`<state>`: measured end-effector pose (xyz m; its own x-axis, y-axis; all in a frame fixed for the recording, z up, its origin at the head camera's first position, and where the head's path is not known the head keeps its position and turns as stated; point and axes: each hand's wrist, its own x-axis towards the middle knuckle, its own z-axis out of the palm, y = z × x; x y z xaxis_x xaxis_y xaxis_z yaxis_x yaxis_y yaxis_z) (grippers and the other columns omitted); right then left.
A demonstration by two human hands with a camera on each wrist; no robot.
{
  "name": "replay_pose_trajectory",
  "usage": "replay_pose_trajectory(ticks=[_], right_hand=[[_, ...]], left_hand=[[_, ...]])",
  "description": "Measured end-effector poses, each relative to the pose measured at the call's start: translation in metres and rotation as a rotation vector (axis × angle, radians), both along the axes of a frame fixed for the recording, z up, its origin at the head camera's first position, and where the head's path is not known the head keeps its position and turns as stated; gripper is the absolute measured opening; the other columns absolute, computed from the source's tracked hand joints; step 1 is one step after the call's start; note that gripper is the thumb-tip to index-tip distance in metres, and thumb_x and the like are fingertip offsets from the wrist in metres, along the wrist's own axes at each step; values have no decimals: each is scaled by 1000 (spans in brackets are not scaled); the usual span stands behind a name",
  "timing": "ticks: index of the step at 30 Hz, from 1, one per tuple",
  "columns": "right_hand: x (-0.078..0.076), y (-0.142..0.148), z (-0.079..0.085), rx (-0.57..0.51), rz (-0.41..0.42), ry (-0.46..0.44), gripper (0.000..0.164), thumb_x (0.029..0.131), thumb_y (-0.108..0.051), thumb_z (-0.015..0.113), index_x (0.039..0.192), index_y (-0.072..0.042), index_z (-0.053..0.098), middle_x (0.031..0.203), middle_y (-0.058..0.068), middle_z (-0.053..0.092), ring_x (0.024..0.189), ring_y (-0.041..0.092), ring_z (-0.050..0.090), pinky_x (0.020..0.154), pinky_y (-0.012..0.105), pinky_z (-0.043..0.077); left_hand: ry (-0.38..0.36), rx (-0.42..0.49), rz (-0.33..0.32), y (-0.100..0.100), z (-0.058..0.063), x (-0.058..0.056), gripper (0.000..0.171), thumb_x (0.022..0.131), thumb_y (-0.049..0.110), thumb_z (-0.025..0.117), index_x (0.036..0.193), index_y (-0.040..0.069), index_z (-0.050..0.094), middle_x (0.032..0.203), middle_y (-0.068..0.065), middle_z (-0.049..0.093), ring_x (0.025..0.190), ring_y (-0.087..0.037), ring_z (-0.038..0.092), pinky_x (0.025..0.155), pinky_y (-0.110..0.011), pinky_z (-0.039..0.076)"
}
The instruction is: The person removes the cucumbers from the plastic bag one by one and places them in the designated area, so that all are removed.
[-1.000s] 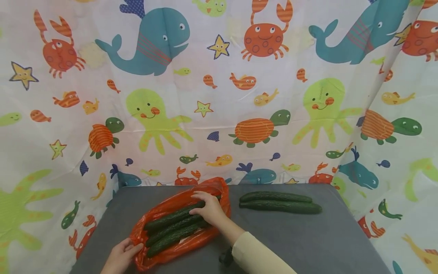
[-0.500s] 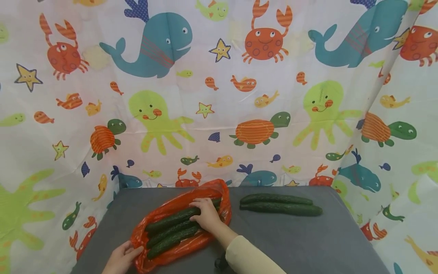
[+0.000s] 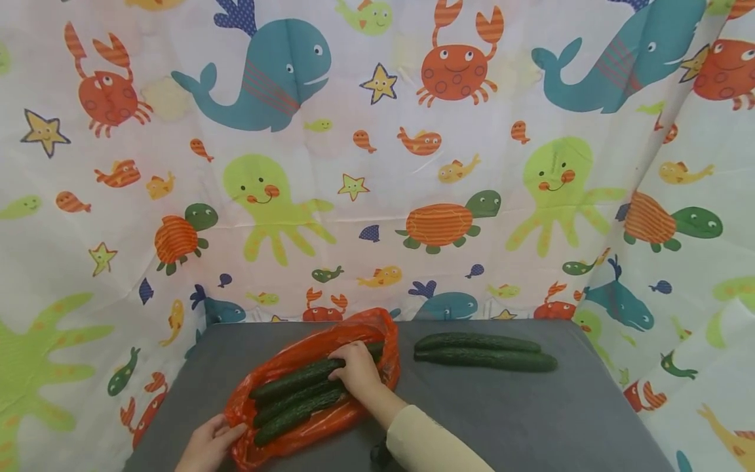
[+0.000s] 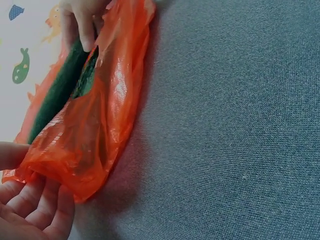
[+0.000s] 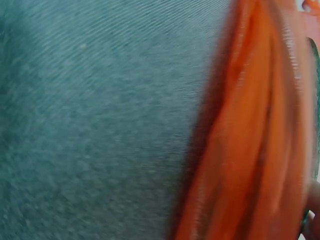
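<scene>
An orange-red plastic bag (image 3: pixel 368 319) lies spread open on the table's left half, with three dark green cucumbers (image 3: pixel 295 413) side by side inside it. My right hand (image 3: pixel 358 373) reaches over the bag and grips the farthest cucumber (image 3: pixel 295 381) near its right part, thumb and fingers on either side. At the near left end, my left hand (image 3: pixel 208 442) pinches the bag's edge; in the left wrist view its thumb lies above the film and the fingers (image 4: pixel 45 202) curl beneath. The right wrist view catches mostly the bag's blurred side (image 5: pixel 255 135).
Two more cucumbers (image 3: pixel 486 359) lie parallel on the grey table (image 3: pixel 501 419), right of the bag. A curtain (image 3: pixel 366 262) printed with sea animals hangs around the back and sides. Something small and black (image 3: pixel 380 453) shows under the right sleeve (image 3: pixel 430 439).
My right hand has come slightly down and left, its fingers closing onto the farthest cucumber. The left hand keeps its hold on the bag.
</scene>
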<state>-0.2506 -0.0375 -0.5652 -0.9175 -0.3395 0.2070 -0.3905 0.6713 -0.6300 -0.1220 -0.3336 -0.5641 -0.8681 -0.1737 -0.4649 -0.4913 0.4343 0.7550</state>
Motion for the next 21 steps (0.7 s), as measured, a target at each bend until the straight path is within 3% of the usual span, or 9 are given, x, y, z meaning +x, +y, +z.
replay_pose_trajectory(ticks=[8,15,21], right_hand=[[4,4,17,-42,19,42,36,75,-18,88,111,-17,81,110,-2,78,114,24,63,99,42,54],[2,15,11,-15,25,38,37,74,-20,89,110,-16,80,109,-4,77,112,23,62,97,41,54],[5,19,10,-63,50,66,36,74,-20,89,109,-16,81,108,-2,78,111,24,63,99,43,54]], left_hand=[[36,-54,2,-3,10,-2,104,94,61,61,146,-23,28,145,-45,33,131,-60,41,91,-58,55],[105,-38,83,-4,14,-2,104,88,69,63,143,-17,40,140,-41,48,130,-55,48,88,-54,57],[99,-36,117,-5,13,0,104,88,69,63,143,-16,39,141,-41,46,131,-55,46,86,-53,57]])
